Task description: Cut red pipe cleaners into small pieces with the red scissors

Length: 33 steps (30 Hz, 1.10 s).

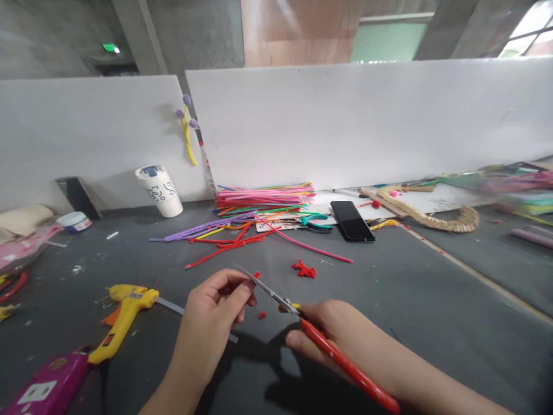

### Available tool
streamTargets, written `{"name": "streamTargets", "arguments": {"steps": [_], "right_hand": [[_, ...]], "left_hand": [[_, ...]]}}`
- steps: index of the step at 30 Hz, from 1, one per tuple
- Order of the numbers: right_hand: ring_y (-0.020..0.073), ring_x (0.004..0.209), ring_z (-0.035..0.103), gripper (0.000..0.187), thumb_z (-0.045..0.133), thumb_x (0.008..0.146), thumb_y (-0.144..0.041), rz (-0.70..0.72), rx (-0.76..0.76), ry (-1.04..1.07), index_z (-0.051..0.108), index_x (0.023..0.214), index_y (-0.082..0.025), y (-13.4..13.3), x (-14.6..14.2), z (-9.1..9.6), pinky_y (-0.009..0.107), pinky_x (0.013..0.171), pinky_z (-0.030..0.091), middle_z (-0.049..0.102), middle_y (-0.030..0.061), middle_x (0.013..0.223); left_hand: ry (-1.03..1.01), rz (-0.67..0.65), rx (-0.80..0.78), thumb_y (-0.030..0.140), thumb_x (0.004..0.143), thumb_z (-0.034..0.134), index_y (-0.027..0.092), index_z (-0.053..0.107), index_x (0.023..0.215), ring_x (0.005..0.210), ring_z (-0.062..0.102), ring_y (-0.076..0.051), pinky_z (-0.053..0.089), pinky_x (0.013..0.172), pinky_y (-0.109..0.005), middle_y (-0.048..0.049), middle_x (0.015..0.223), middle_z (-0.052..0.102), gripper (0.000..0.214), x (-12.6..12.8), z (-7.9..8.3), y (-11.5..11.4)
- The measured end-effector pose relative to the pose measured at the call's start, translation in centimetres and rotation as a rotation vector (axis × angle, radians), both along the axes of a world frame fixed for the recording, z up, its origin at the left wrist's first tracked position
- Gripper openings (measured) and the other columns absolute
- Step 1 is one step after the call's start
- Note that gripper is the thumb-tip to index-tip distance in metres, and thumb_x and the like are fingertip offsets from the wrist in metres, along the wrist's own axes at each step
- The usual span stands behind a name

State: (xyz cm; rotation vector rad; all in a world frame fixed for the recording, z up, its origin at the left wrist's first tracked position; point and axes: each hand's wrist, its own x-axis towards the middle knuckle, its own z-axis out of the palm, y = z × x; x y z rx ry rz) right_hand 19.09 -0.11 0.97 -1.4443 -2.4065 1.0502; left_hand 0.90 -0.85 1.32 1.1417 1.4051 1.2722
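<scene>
My left hand (218, 308) is closed in a pinch, with a short red piece of pipe cleaner (257, 275) showing at its fingertips. Wrapped around red-handled scissors (328, 346), my right hand (341, 328) points the blades toward the left fingertips. The blades pass right beside the red piece. Below them, a loose red snippet (262, 315) lies on the dark table. Farther back sits a small heap of red snippets (305, 269). Part of the scissors is hidden by my right fingers.
Bundled pipe cleaners (263, 199) lie against the white partition (345, 127), near teal-handled pliers (315, 222) and a black phone (352, 221). On the left are a yellow glue gun (125, 320), a white cup (159, 193) and a purple box (52, 386). A braided strip (432, 216) lies right.
</scene>
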Motion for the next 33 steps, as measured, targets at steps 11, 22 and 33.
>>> {"name": "streamTargets", "arguments": {"steps": [11,22,33], "right_hand": [[0.0077,0.048,0.035,0.036,0.038,0.078,-0.052,-0.002,0.009,-0.051,0.046,0.066,-0.019,-0.03,0.12,-0.04,0.018,0.042,0.022,0.046,-0.0027,0.055],[0.0071,0.046,0.032,0.038,0.038,0.078,-0.052,0.023,0.006,-0.048,0.045,0.064,-0.018,-0.12,-0.03,-0.08,0.019,0.041,0.022,0.046,-0.0033,0.053],[0.0070,0.046,0.029,0.044,0.034,0.078,-0.057,0.002,-0.072,-0.017,0.041,0.060,-0.018,-0.14,-0.04,-0.61,0.019,0.040,0.022,0.040,-0.0038,0.052]], "left_hand": [[0.043,-0.006,-0.006,0.026,0.068,0.059,0.016,0.058,0.066,0.042,0.039,-0.005,0.028,0.039,-0.015,0.0027,0.053,0.055,0.010,-0.14,-0.06,0.18],[0.144,-0.032,-0.003,0.027,0.068,0.057,0.016,0.059,0.066,0.042,0.040,-0.005,0.031,0.041,-0.016,0.0027,0.052,0.055,0.011,-0.32,-0.17,0.10],[0.169,-0.008,-0.048,0.027,0.066,0.057,0.014,0.059,0.064,0.040,0.037,-0.006,0.028,0.040,-0.017,0.0027,0.048,0.053,0.014,-0.35,-0.39,0.60]]}}
